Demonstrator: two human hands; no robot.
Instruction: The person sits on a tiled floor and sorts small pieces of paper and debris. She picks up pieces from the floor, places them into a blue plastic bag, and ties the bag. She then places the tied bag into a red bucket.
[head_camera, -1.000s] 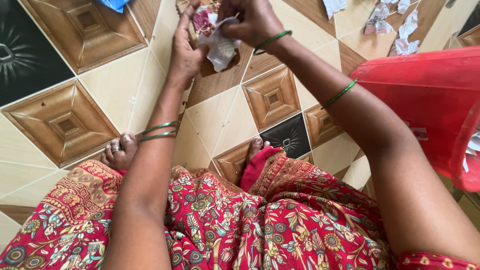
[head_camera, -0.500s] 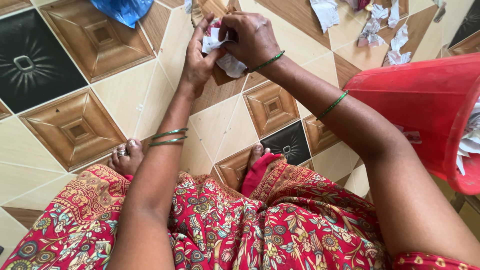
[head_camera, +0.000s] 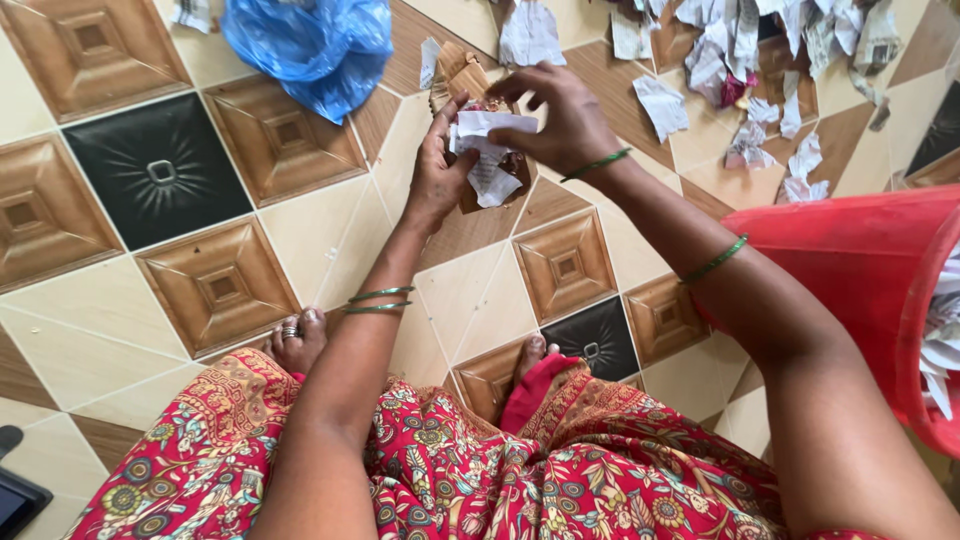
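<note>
While your left hand (head_camera: 437, 178) cups the crumpled white paper (head_camera: 487, 160) from below and your right hand (head_camera: 562, 122) pinches its top edge, the wad sits between them, above the tiled floor (head_camera: 300, 225). It looks thin; pull too sharply and it could tear, or bits could drop short of the red bucket (head_camera: 860, 270). Compared with half a second ago, the blue plastic bag (head_camera: 315, 45) and scattered paper scraps (head_camera: 730, 60) show more fully.

Patterned tile floor (head_camera: 230, 225): blue plastic bag (head_camera: 315, 45), scattered paper scraps (head_camera: 740, 60), red bucket (head_camera: 860, 270).
</note>
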